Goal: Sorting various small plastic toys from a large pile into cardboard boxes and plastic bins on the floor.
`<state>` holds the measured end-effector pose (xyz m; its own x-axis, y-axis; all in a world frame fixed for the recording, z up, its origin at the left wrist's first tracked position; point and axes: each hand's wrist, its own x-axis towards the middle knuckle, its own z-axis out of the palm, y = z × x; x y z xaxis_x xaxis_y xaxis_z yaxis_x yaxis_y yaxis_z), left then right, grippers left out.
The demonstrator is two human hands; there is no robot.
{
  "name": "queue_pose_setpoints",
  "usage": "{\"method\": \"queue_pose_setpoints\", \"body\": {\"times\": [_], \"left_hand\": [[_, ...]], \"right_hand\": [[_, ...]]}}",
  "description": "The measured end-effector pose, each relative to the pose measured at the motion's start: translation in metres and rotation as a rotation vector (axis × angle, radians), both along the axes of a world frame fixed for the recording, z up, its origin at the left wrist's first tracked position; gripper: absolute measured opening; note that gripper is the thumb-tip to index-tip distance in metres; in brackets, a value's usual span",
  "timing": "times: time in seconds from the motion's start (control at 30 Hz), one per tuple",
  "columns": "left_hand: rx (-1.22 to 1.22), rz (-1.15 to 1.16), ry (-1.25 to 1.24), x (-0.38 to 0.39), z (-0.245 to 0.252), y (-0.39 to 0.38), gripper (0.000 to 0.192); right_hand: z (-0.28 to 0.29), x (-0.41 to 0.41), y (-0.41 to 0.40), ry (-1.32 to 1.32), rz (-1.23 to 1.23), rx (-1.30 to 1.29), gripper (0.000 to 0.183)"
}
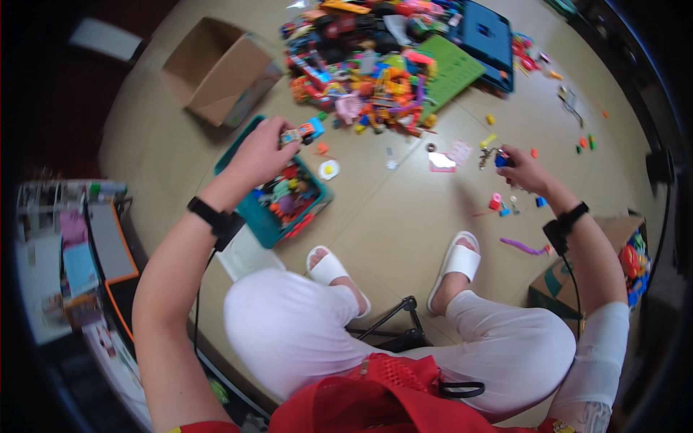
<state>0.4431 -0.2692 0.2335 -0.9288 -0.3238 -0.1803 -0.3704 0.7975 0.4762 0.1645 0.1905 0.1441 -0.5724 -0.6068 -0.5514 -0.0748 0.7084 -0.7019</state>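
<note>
My left hand [264, 150] is above a teal plastic bin [320, 201] of small mixed toys, its fingers closed around a small toy vehicle [304, 131] in orange, blue and tan. At the right, my right hand [521, 169] pinches a small dark blue item [502, 161], too blurred to name. A metal chain [483, 158] shows beside those fingertips; whether it is joined to the blue item I cannot tell. Below that hand, a pink and red piece [495, 201] and a blue block [540, 202] rest on the floor.
A large toy heap [373, 76] spreads ahead, with a green board [452, 73] and a blue plastic case [487, 35] at its right. An open cardboard box [216, 76] stands far left. Another box [563, 279] with toys is at right. A purple strip [521, 246] lies nearby.
</note>
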Motion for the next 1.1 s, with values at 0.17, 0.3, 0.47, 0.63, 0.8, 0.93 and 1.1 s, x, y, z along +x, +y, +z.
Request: {"method": "queue_pose_setpoints", "body": {"times": [0.17, 0.3, 0.47, 0.63, 0.8, 0.93, 1.1], "left_hand": [[-0.007, 0.15, -0.003, 0.061, 0.011, -0.016, 0.034], [-0.017, 0.222, 0.048, 0.107, 0.01, -0.032, 0.034], [-0.038, 0.274, 0.087, 0.146, -0.005, -0.045, 0.035], [-0.073, 0.33, 0.093, 0.172, -0.016, -0.055, 0.036], [-0.05, 0.355, 0.144, 0.182, -0.022, -0.064, 0.035], [-0.005, 0.387, 0.173, 0.188, -0.02, -0.066, 0.035], [-0.02, 0.361, 0.169, 0.19, -0.013, -0.066, 0.036]], "right_hand": [[0.074, 0.033, -0.079, 0.01, 0.257, -0.004, 0.02], [0.112, 0.065, -0.156, 0.029, 0.448, -0.017, 0.022], [0.136, 0.119, -0.248, 0.003, 0.581, -0.064, 0.051], [0.151, 0.182, -0.326, 0.046, 0.718, -0.06, 0.041], [0.142, 0.205, -0.373, 0.071, 0.846, -0.048, 0.046], [0.144, 0.207, -0.382, 0.185, 0.88, -0.116, 0.054], [0.161, 0.183, -0.358, 0.21, 0.805, -0.072, 0.049]]}}
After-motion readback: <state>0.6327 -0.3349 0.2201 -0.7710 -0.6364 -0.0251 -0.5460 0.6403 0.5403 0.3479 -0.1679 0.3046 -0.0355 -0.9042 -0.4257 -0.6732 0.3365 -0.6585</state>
